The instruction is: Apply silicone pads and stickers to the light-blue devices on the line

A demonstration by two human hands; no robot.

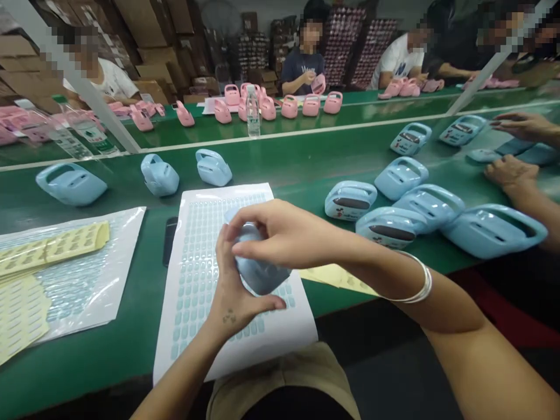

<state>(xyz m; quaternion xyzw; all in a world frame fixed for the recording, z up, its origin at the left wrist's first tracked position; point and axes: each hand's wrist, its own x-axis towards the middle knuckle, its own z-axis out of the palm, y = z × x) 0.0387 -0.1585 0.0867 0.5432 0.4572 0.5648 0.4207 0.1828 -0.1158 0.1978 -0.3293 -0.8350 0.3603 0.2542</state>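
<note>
Between my two hands is a light blue plastic casing with a handle [261,274], held above a white sheet of small blue stickers [196,280]. My left hand [227,286] wraps it from the left and below, thumb stretched along its near side. From above, my right hand [275,233] closes over its top, with the fingertips close to the left fingers. Much of the casing is hidden by the hands. The sticker sheet lies on the green table, its near edge hanging over my lap.
Several blue casings [350,198] stand at the right, near a co-worker's hands [511,172]. More blue casings [160,175] stand behind the sheet. Yellow sticker strips [52,251] lie at the left. A dark phone-like object [170,239] is partly under the sheet. A water bottle [252,111] stands farther back.
</note>
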